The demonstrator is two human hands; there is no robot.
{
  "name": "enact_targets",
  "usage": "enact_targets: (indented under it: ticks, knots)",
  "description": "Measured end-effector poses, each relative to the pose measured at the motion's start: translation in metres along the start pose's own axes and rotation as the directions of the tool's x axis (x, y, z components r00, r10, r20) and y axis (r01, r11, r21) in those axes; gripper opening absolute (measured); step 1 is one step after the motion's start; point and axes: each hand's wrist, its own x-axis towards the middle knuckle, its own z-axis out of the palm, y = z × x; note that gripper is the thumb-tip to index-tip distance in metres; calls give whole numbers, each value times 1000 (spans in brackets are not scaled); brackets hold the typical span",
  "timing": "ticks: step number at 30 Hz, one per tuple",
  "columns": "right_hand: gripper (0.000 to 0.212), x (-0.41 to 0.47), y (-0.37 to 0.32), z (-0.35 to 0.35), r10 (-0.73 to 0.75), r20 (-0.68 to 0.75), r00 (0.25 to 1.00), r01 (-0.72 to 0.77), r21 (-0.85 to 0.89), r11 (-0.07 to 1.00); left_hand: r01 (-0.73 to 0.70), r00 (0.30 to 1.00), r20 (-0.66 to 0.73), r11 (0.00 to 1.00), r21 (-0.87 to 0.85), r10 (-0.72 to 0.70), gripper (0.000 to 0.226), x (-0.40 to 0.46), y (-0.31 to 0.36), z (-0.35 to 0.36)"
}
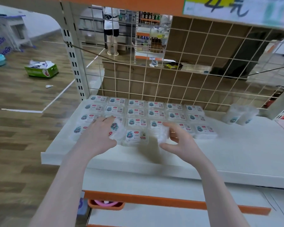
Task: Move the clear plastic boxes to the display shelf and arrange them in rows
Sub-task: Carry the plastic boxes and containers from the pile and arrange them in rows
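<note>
From the head camera, a flat white metal display shelf (pixel 236 154) spans the middle, backed at twelve o'clock by a cream wire grid panel (pixel 187 71). Small clear plastic boxes with teal cartoon labels (pixel 136 112) lie flat on it in neat rows, labels up, packed against the grid so the front stays free for more.

The left hand (pixel 100 133) curls over one clear box (pixel 116 130), tilted and blurred, at about ten o'clock of the shelf's centre; the fingers clamp its top, probably to set it into the gap in the front row. The right hand (pixel 175 138) pinches another clear box (pixel 163 134) between thumb and fingers, held on edge just beside the front-row box at its nine o'clock.

The shelf's front lip lies at six o'clock, with a bare white strip between it and the nearest row. Toward three o'clock the surface runs open up to two clear cylindrical tubs (pixel 239 116), well apart from the rows.
</note>
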Motion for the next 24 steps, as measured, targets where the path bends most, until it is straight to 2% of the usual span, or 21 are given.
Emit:
enact_targets:
  ticks: [3, 10, 15, 20, 24]
  knots:
    - [62, -8, 9, -10, 32, -36, 999, -31, 12, 999, 3, 1000, 2, 1000, 10, -3, 82, 1, 2, 3]
    - [64, -24, 27, -37, 34, -69, 997, -46, -181, 982, 7, 1000, 13, 1000, 28, -7, 76, 4, 12, 6]
    - [65, -29, 40, -42, 87, -29, 996, -92, -293, 952, -9, 1000, 22, 1000, -2, 9, 75, 5, 19, 9]
    - [80, -27, 46, -34, 178, 35, 983, -153, -366, 918, -23, 1000, 20, 1000, 5, 23, 73, 7, 20, 10]
    - [82, -25, 41, -33, 135, 72, 988, -99, -367, 925, -29, 999, 29, 1000, 2, 29, 72, 9, 20, 11]
